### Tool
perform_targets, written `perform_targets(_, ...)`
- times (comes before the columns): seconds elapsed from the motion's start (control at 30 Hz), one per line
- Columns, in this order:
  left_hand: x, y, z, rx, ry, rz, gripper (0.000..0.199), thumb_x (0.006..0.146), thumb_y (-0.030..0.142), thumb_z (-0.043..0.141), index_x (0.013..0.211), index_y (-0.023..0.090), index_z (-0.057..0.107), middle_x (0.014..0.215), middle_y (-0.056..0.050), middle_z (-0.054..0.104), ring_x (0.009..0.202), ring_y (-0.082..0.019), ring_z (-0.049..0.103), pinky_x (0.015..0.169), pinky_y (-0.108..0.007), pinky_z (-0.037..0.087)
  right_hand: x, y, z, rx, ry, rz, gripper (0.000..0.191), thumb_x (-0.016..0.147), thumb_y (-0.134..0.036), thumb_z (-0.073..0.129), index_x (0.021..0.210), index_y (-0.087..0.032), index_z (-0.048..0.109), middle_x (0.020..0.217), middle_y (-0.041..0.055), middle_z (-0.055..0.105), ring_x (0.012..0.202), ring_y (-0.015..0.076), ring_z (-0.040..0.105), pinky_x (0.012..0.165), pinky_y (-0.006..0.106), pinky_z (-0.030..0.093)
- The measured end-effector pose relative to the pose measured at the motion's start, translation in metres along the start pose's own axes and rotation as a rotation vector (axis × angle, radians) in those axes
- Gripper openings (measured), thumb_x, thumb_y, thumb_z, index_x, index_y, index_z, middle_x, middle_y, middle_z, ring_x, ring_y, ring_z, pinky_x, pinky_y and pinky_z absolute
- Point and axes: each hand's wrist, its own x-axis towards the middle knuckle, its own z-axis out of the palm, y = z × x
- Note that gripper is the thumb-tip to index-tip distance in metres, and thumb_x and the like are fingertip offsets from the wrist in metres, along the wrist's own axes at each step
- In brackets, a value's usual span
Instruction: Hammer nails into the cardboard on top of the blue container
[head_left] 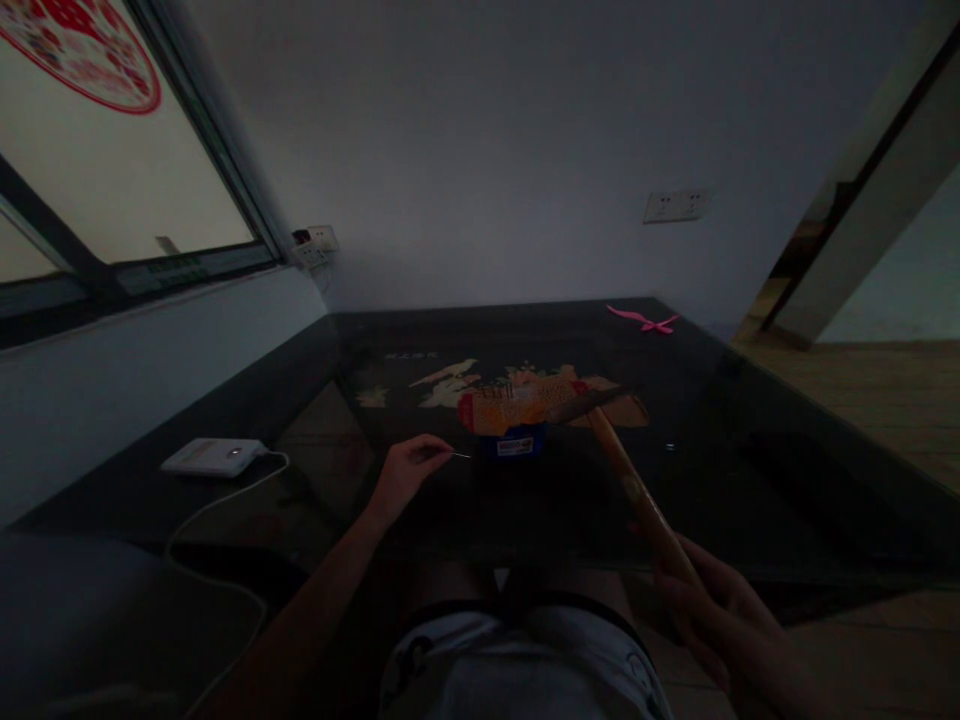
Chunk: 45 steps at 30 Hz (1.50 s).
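Observation:
My left hand is over the dark glossy table, thumb and fingers pinched on a thin, shiny nail that points right. Just beyond its tip stands a small blue box with a white label. An orange and red piece with rows of small marks lies on top of the box; its exact kind is unclear in the dim light. Low on the right, my right hand is wrapped round the wooden handle of a hammer. The dark hammer head is raised near the right end of the orange piece.
A white power bank with a white cable lies on the table's left side. A pink ribbon rests at the far right, and a small shiny item sits right of the hammer. The wall borders the table's far edge.

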Motion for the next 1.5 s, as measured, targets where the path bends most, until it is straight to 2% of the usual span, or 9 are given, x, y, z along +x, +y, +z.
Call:
perform_targets(0.17,-0.005,0.015,0.007,-0.221,0.059,-0.144,0.025,0.070,0.034,0.068,0.085,0.014,0.070,0.085,-0.009,0.072,0.079,-0.020,0.067,0.077,-0.031,0.053,-0.001,0.000,0.000,0.015,-0.020,0.001,0.062,0.063,-0.046,0.073,0.117,-0.020,0.057,0.052,-0.0084,0.038,0.039,0.0031,0.024,0.035,0.014,0.019)
perform_targets(0.33,0.002,0.039,0.009,-0.300,0.184,-0.042,0.028,0.073,0.033,0.067,0.092,0.013,0.068,0.085,-0.008,0.072,0.081,-0.020,0.068,0.080,-0.032,0.053,0.001,-0.001,0.002,0.016,-0.007,0.006,0.062,0.063,-0.045,0.073,0.117,-0.020,0.057,0.055,-0.0061,0.048,0.038,0.0040,0.032,0.034,0.015,0.025)
perform_targets(0.47,0.031,0.052,0.020,-0.237,0.180,0.122,0.037,0.072,0.030,0.067,0.107,0.017,0.062,0.093,-0.007,0.069,0.080,-0.017,0.067,0.077,-0.030,0.054,0.001,-0.002,0.004,-0.023,0.034,-0.036,0.056,0.061,-0.043,0.073,0.111,-0.019,0.062,0.068,-0.0007,0.059,0.048,0.0090,0.047,0.042,0.019,0.039)
perform_targets(0.6,0.071,0.061,0.042,-0.190,0.133,0.235,0.040,0.073,0.028,0.066,0.110,0.015,0.058,0.091,-0.008,0.068,0.078,-0.015,0.067,0.074,-0.028,0.054,0.001,-0.002,0.003,-0.058,-0.053,-0.002,0.063,0.067,-0.048,0.069,0.121,-0.019,0.054,0.044,-0.0095,0.036,0.035,0.0044,0.025,0.034,0.016,0.022)
perform_targets(0.7,0.095,0.067,0.059,-0.115,0.075,0.294,0.026,0.075,0.026,0.064,0.096,0.012,0.063,0.088,-0.008,0.069,0.080,-0.016,0.066,0.076,-0.028,0.053,0.001,-0.001,0.001,-0.033,-0.043,0.007,0.065,0.066,-0.048,0.070,0.122,-0.020,0.052,0.047,-0.0089,0.038,0.038,0.0036,0.025,0.035,0.015,0.019)
perform_targets(0.9,0.114,0.063,0.076,0.084,0.003,0.365,0.012,0.074,0.023,0.064,0.082,0.015,0.069,0.083,-0.005,0.070,0.078,-0.016,0.065,0.077,-0.029,0.051,0.002,0.001,-0.001,-0.026,-0.010,-0.011,0.058,0.065,-0.047,0.071,0.116,-0.022,0.057,0.051,-0.0081,0.039,0.039,0.0032,0.023,0.035,0.015,0.018)
perform_targets(1.0,0.114,0.057,0.076,0.079,-0.027,0.353,0.015,0.074,0.027,0.065,0.081,0.014,0.068,0.083,-0.006,0.070,0.077,-0.016,0.065,0.075,-0.029,0.051,0.001,0.001,0.000,-0.014,0.008,-0.023,0.057,0.065,-0.046,0.071,0.115,-0.023,0.058,0.054,-0.0070,0.041,0.040,0.0042,0.027,0.035,0.016,0.020)
perform_targets(1.23,0.112,0.056,0.077,0.081,-0.105,0.319,0.016,0.074,0.027,0.064,0.082,0.014,0.068,0.081,-0.006,0.070,0.071,-0.015,0.064,0.069,-0.027,0.052,0.005,0.002,-0.001,-0.031,-0.061,-0.024,0.062,0.067,-0.045,0.069,0.122,-0.020,0.054,0.050,-0.0087,0.037,0.037,0.0038,0.023,0.034,0.016,0.017)
perform_targets(1.5,0.114,0.053,0.078,0.112,-0.111,0.333,0.013,0.074,0.023,0.062,0.081,0.014,0.068,0.081,-0.006,0.070,0.071,-0.014,0.064,0.070,-0.027,0.051,0.004,-0.003,0.003,-0.051,-0.101,-0.002,0.068,0.070,-0.045,0.066,0.129,-0.020,0.046,0.046,-0.0103,0.036,0.034,0.0027,0.022,0.033,0.015,0.019)
